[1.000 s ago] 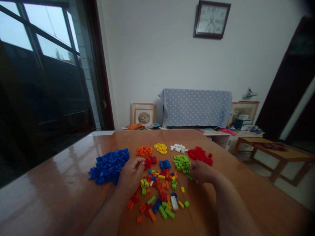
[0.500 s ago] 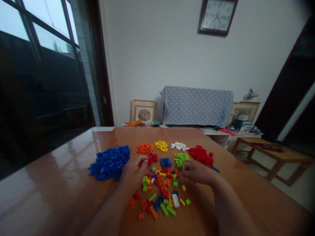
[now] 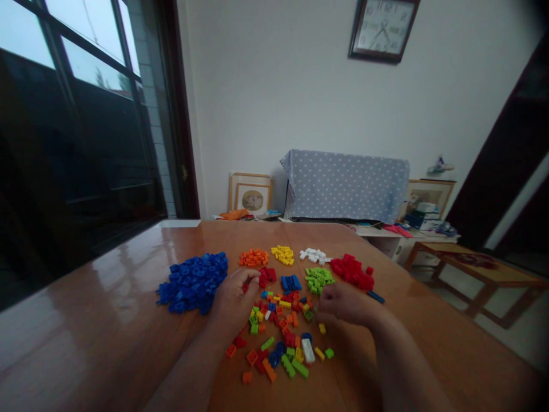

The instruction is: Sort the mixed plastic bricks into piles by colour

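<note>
Glossy wood right across the tabletop (image 3: 124, 280), lower frame! Shiny plastic on the blue building bricks (image 3: 195, 283), left of centre; matt cloth for the dotted cover (image 3: 347, 186), right of centre; upper left, smooth window glass (image 3: 92, 63).

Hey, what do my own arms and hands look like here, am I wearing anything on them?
Your left hand and right hand show no gloves. The left forearm and right forearm are bare as far as the view goes, with no sleeve, watch or bracelet visible. Any ring is too small to tell.
</note>
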A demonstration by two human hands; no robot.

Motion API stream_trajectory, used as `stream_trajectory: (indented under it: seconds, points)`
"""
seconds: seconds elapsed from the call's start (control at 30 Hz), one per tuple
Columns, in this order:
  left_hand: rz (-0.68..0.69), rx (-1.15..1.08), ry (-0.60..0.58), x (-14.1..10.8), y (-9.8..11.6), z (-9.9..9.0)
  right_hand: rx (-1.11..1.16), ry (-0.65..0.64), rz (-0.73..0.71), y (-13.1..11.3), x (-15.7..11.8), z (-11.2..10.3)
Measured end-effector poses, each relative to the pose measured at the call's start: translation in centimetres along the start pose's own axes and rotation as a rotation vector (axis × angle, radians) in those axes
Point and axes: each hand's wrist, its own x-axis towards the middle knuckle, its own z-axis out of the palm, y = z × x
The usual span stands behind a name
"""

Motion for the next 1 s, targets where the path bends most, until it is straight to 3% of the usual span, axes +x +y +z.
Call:
stream_trajectory:
  seconds: [0.07,0.13,0.5,0.6,0.77,1.0]
  points:
    - [-0.002,0.005,0.005,0.0,0.1,0.0,0.074,0.191,0.073,2.1,0.5,-0.8]
    - [0.001,0.007,0.004,0.0,0.1,0.0,0.08,0.242,0.113,3.6,1.0,-1.3]
    - [0.005,0.021,-0.005,0.0,-0.1,0.1,0.05,0.282,0.132,4.0,2.3,-0.3]
    - [0.003,0.022,-0.007,0.0,-0.2,0.2,0.072,0.253,0.069,3.4,1.9,-0.4]
    - [0.003,0.024,-0.003,0.0,-0.4,0.2,0.1,0.093,-0.096,0.8,0.5,-0.1]
    - [0.012,0.021,-0.011,0.1,-0.3,0.1,-0.132,-0.022,0.033,-2.6,-0.3,0.8]
